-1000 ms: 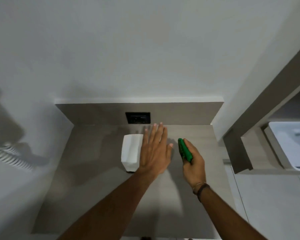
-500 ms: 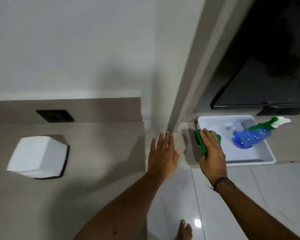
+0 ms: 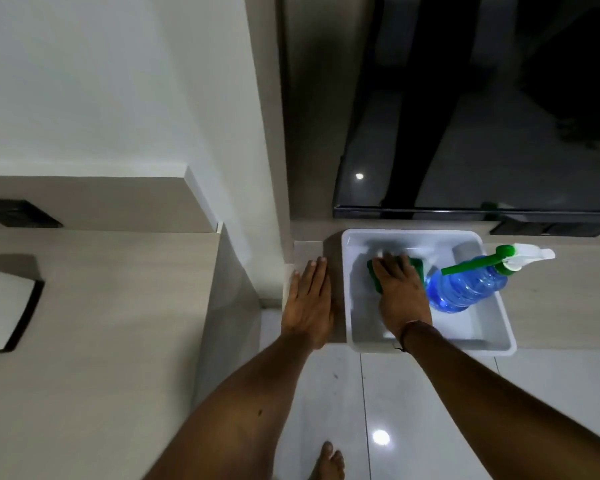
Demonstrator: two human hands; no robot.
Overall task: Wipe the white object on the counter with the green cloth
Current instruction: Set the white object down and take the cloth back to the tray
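Half a second ago the right hand (image 3: 400, 296) hovered at the near-left rim of the white tub (image 3: 482, 339) with the green cloth (image 3: 376, 277) bunched in its grip; now it has gone down inside the tub, and the view has swung further right, so the white object (image 3: 4, 310) has slid to the far left edge of sight. The left hand (image 3: 309, 303) has come forward too and now lies flat on the lower desk (image 3: 561, 306), just left of the tub's wall. The right hand is palm down, fingers stretched forward and close together, pressing the cloth against the tub's floor rather than pinching it; green shows past the fingertips and along the thumb side. A dark band circles that wrist. The left hand is spread flat, fingers straight and together, thumb lying out to the side, holding nothing. Just to the right of the right hand, touching or nearly so, a blue spray bottle (image 3: 471, 284) leans in the tub, its green-and-white trigger head poking out over the far-right rim. The white object sits well away to the left of both hands, on the higher desk surface, only partly in sight, with nothing touching it.
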